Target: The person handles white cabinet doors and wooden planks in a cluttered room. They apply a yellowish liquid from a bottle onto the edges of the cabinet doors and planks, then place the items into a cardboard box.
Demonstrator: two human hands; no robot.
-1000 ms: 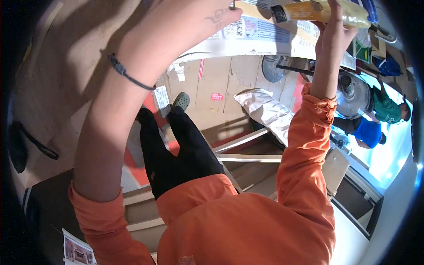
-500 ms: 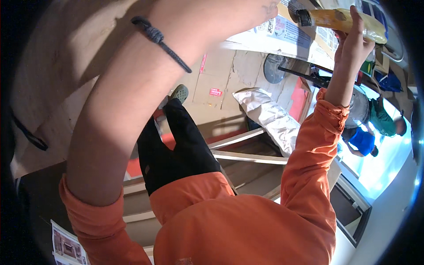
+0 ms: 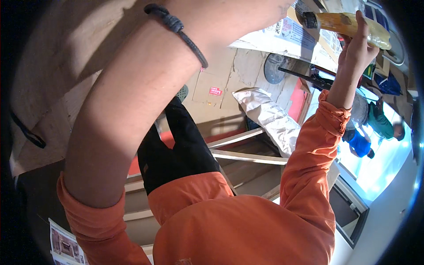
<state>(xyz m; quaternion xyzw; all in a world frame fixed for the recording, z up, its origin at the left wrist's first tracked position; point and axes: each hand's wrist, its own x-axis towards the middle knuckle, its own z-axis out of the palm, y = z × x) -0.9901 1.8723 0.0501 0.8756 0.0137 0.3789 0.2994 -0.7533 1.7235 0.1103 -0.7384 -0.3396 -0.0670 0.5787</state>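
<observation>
In my right hand (image 3: 357,48) is a clear plastic bottle (image 3: 340,22) with yellowish contents and a black cap. It lies nearly level, cap end toward the left, and my fingers are wrapped round its body. My left arm, with a dark cord bracelet (image 3: 173,23) on it, reaches across to the top edge. Only the back part of my left hand (image 3: 269,13) shows there, close to the bottle's cap. Its fingers are out of the picture. Beneath both hands is a surface covered with printed paper sheets (image 3: 293,37).
Below the papered surface lies cardboard flooring (image 3: 221,81). A white sack (image 3: 269,112) and wooden slats (image 3: 247,157) are near my legs. A round dark base with a pole (image 3: 274,68) stands beyond. Two people, in green (image 3: 380,119) and blue (image 3: 360,143), are at the far right.
My left arm and its bracelet have shifted a little right. My right hand and the bottle have also moved slightly right. The grip on the bottle stays the same.
</observation>
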